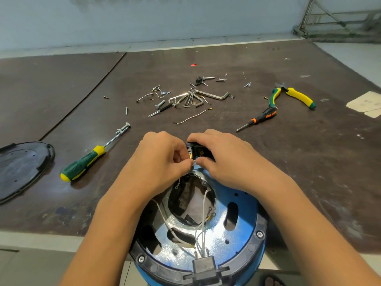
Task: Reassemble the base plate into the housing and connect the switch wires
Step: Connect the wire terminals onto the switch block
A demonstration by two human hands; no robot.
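Observation:
A blue round housing (245, 230) with a black rim stands at the table's near edge, its open bottom facing up. Several white wires (203, 205) with ring terminals run loose across its opening. Above the far rim my right hand (224, 155) grips a small black switch (195, 150). My left hand (162, 155) pinches a wire end (192, 162) right at the switch's brass terminals. A black power socket (205, 265) sits on the near rim. The black oval base plate (20, 168) lies flat at the far left of the table.
A green-yellow screwdriver (86, 162) lies left of my hands. Loose screws, hex keys (198, 99) and a spare wire (191, 118) are scattered at the centre back. An orange-black screwdriver (259, 118) and yellow-green pliers (292, 96) lie to the right. Paper lies at the far right edge.

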